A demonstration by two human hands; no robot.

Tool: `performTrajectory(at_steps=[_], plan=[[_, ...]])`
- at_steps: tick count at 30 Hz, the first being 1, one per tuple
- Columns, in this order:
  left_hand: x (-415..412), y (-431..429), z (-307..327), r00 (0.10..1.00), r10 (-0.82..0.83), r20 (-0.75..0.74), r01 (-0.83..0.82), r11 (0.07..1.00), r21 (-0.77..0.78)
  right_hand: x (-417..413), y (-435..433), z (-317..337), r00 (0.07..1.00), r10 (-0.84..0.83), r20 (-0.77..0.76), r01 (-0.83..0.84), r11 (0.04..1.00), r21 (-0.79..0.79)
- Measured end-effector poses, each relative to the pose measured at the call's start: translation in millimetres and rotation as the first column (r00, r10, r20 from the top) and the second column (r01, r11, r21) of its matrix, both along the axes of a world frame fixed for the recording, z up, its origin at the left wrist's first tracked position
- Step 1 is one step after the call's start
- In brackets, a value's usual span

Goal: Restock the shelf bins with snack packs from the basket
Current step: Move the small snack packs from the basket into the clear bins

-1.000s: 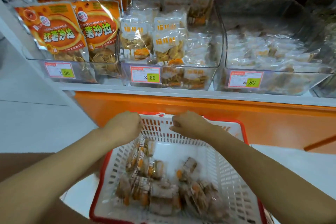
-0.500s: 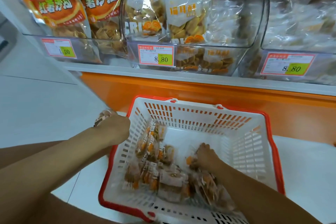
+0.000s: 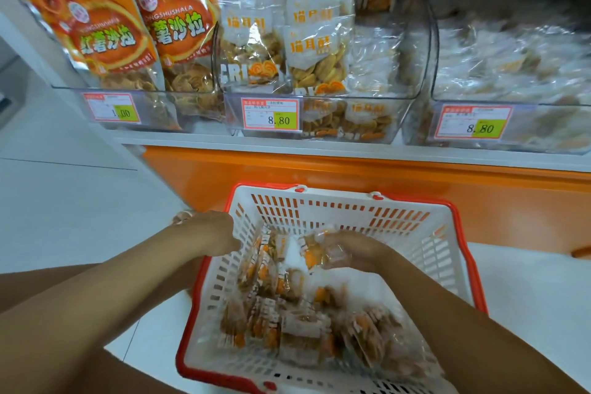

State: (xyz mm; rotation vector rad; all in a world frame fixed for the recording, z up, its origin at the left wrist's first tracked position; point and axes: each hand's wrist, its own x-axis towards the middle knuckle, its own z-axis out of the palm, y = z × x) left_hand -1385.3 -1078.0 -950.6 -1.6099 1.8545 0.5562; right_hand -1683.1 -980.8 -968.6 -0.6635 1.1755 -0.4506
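I am watching the right hand (image 3: 358,254) gripping one snack pack (image 3: 315,253) inside the basket (image 3: 335,211), its fingers curling round the clear wrapper. The pack is sitting at the fingertips, on the side facing the basket's left wall. It is hanging just above the heap of packs (image 3: 297,329) lying on the basket's floor. The left hand (image 3: 208,233) is hovering at the basket's left rim, fingers wrapping round a second pack (image 3: 182,217) (only a blurred end is poking out past the knuckles). Beyond the basket's far rim the clear shelf bins (image 3: 319,118) are standing with bags inside, price tags (image 3: 271,113) showing on their fronts.
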Motion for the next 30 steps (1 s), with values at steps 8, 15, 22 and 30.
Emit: performTrajectory(at_steps=[8, 15, 22, 30], plan=[[-70.9, 51.5, 144.1, 0.754, 0.165, -0.635, -0.087, 0.984, 0.152, 16.1, 1.5, 123.7, 0.974, 0.037, -0.222, -0.13, 0.898, -0.421], [-84.6, 51.0, 199.0, 0.427, 0.319, -0.846, -0.125, 0.947, 0.295, 3.0, -2.5, 182.4, 0.968, -0.119, -0.22, -0.025, 0.829, -0.559], [-99.9, 45.4, 236.8, 0.218, 0.343, -0.914, -0.134, 0.938, 0.321, -12.6, -0.9, 219.8, 0.962, -0.25, 0.112, 0.264, 0.742, -0.617], [-138.7, 33.0, 257.8, 0.019, 0.205, -0.979, -0.289, 0.938, 0.191, -0.6, -6.7, 250.0, 0.791, -0.609, 0.053, 0.429, 0.491, -0.758]])
